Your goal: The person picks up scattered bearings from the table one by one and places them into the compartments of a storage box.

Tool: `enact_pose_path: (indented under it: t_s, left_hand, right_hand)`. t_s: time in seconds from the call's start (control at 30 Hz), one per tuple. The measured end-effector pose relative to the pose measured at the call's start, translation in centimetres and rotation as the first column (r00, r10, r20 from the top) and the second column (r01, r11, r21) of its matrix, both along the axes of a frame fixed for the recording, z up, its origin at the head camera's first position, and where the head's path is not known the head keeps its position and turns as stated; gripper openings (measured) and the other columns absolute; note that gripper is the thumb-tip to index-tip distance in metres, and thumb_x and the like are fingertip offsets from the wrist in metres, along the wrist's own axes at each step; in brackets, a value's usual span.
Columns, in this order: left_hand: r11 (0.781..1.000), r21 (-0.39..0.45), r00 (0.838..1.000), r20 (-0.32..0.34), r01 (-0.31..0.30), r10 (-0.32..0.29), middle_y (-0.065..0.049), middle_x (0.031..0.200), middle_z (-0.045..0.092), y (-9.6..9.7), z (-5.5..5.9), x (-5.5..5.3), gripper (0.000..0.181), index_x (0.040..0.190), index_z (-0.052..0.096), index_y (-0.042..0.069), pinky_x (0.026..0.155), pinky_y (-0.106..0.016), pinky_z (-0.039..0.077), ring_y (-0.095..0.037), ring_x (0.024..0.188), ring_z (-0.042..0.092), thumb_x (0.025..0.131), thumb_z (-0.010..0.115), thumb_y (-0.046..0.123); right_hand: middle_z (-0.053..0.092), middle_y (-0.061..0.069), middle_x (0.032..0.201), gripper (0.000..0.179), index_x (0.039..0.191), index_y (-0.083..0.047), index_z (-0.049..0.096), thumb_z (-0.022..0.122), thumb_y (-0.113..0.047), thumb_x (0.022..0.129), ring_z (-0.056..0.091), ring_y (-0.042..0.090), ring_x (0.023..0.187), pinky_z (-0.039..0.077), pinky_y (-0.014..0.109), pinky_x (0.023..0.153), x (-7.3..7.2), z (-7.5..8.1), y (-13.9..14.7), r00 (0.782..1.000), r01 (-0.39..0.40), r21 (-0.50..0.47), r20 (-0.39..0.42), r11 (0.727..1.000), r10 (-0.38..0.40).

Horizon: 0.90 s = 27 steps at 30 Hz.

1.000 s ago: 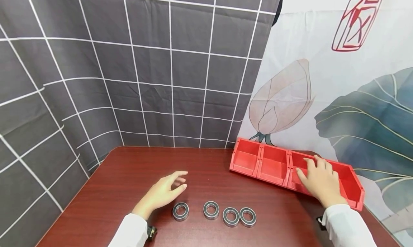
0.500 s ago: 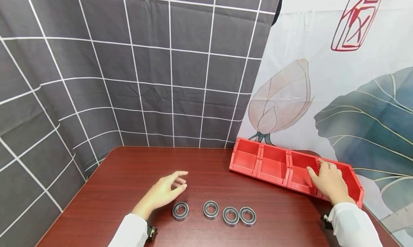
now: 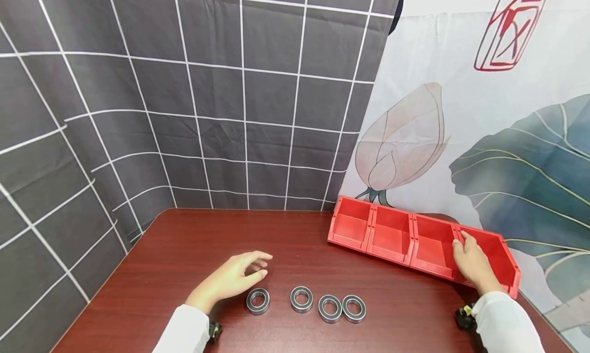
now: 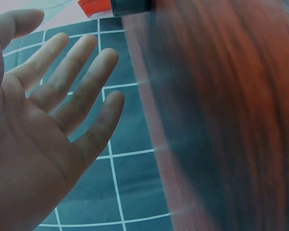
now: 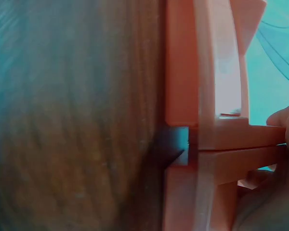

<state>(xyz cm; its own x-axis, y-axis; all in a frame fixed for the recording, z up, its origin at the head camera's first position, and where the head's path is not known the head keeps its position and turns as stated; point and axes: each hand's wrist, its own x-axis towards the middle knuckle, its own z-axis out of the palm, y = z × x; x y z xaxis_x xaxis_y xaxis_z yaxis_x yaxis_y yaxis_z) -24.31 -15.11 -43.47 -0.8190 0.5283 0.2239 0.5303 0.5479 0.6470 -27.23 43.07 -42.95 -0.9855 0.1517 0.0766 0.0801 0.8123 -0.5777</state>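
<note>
My left hand hovers over the table with relaxed, spread fingers, just behind the leftmost ball bearing, and its palm holds nothing in the left wrist view. Three more bearings lie flat to the right: one bearing by itself, then a pair side by side. At the right, a row of red storage bins stands against the backdrop. My right hand grips the adjoining walls between the two rightmost bins; in the right wrist view, its thumb and fingers lie on opposite sides of these walls.
A dark red wooden table carries everything. Behind it hang a grey gridded cloth and a white cloth with a flower print. The bins' open compartments show bare floors where visible.
My right hand has moved right and down onto the walls between the last two bins, and its fingers have closed there. The left hand has barely shifted. The bearings stay in place.
</note>
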Motion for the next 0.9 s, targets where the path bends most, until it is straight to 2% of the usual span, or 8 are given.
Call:
enact_pose_path:
  t_s: [0.1,0.2,0.33,0.4,0.5,0.67,0.77,0.9]
  left_hand:
    - [1.000,-0.024,1.000,-0.023,-0.005,0.004,-0.004,0.116,0.066,0.0,0.2,0.1,0.038,0.130,0.058,0.016,0.093,-0.040,0.050,-0.014,0.105,0.064,0.096,0.059,0.033]
    - [0.995,-0.093,0.995,-0.102,-0.021,0.012,-0.004,0.118,0.065,0.0,0.4,0.3,0.039,0.130,0.058,0.015,0.095,-0.042,0.049,-0.016,0.108,0.062,0.095,0.060,0.032]
    - [0.976,-0.203,0.971,-0.240,-0.074,0.024,0.000,0.115,0.065,0.0,0.7,0.8,0.037,0.126,0.061,0.015,0.094,-0.045,0.047,-0.017,0.109,0.060,0.092,0.063,0.030]
    - [0.968,-0.233,0.961,-0.275,-0.094,0.027,0.002,0.114,0.065,0.0,0.9,0.9,0.036,0.124,0.062,0.016,0.094,-0.045,0.046,-0.017,0.109,0.059,0.091,0.064,0.030]
    - [0.967,-0.237,0.959,-0.281,-0.097,0.027,0.003,0.114,0.065,-0.1,1.1,1.1,0.035,0.123,0.063,0.017,0.095,-0.043,0.046,-0.016,0.109,0.059,0.091,0.064,0.030]
    - [0.971,-0.233,0.968,-0.250,-0.056,-0.004,0.001,0.113,0.065,-0.3,1.1,1.2,0.033,0.122,0.063,0.015,0.095,-0.041,0.046,-0.015,0.108,0.059,0.092,0.062,0.030]
    - [0.973,-0.225,0.972,-0.234,-0.044,-0.010,0.001,0.115,0.064,-0.3,0.9,1.2,0.034,0.123,0.062,0.014,0.096,-0.041,0.046,-0.016,0.109,0.058,0.093,0.062,0.030]
    - [0.973,-0.219,0.968,-0.249,-0.074,0.018,0.002,0.119,0.062,-0.4,0.9,1.2,0.038,0.126,0.061,0.015,0.097,-0.046,0.045,-0.018,0.113,0.057,0.092,0.062,0.032]
  right_hand:
    - [0.022,0.048,0.134,0.065,0.143,0.019,0.001,0.022,-0.027,0.103,0.033,0.061,0.115,0.031,0.072,0.094,-0.2,0.1,0.1,1.000,0.003,-0.034,0.012,0.999,-0.002]
    - [0.027,0.047,0.129,0.063,0.142,0.020,0.003,0.022,-0.024,0.102,0.037,0.057,0.109,0.036,0.067,0.090,-0.4,-0.1,0.1,1.000,0.025,-0.056,-0.004,0.998,-0.025]
    - [0.028,0.045,0.126,0.062,0.142,0.020,0.005,0.023,-0.021,0.100,0.037,0.055,0.108,0.036,0.064,0.087,-0.5,-0.4,-0.1,0.998,0.048,-0.088,-0.030,0.995,-0.051]
    - [0.027,0.045,0.126,0.062,0.142,0.020,0.005,0.024,-0.021,0.100,0.036,0.055,0.108,0.036,0.064,0.087,-0.6,-0.4,-0.2,0.998,0.049,-0.097,-0.039,0.994,-0.052]
    - [0.027,0.044,0.126,0.062,0.143,0.019,0.006,0.024,-0.022,0.100,0.037,0.053,0.107,0.036,0.061,0.086,-0.6,-0.5,-0.5,0.997,0.050,-0.111,-0.050,0.993,-0.056]
    - [0.031,0.043,0.128,0.062,0.144,0.018,0.008,0.025,-0.025,0.102,0.042,0.050,0.104,0.038,0.056,0.084,-0.4,-0.7,-1.2,0.997,0.051,-0.109,-0.060,0.993,-0.057]
    - [0.028,0.044,0.133,0.066,0.145,0.016,0.007,0.025,-0.032,0.104,0.039,0.051,0.109,0.037,0.063,0.090,-0.4,-0.9,-1.6,0.998,0.035,-0.120,-0.054,0.992,-0.041]
    - [0.019,0.044,0.140,0.070,0.146,0.015,0.003,0.023,-0.038,0.104,0.029,0.056,0.121,0.026,0.071,0.099,-0.6,-0.8,-2.2,0.999,-0.007,-0.136,-0.045,0.991,0.001]
